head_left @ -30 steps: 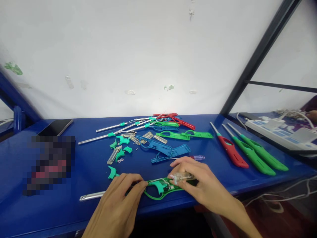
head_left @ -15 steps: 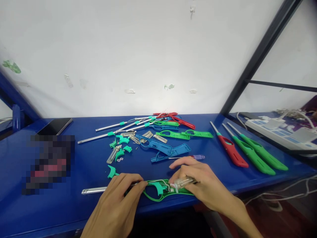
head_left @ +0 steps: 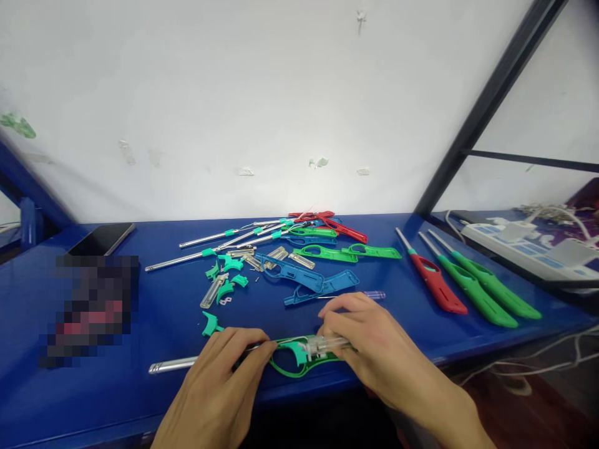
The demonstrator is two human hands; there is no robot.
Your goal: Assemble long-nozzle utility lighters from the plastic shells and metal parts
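At the near edge of the bench [head_left: 93,399], we pinch one end of a green casing [head_left: 312,364] between the closed fingers of our left hand [head_left: 218,380], a silver tube [head_left: 173,365] jutting out beyond. Our right hand [head_left: 374,343] has its fingers closed around a clear tank [head_left: 330,343] over the casing, beside the teal trigger [head_left: 299,353]; whether they touch, we cannot tell.

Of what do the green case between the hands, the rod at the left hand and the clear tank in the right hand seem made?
Green case: probably moulded plastic; smooth, evenly coloured.
Rod: likely metal; shiny, silvery.
Clear tank: apparently hard plastic, glossy and see-through, though glass is possible.
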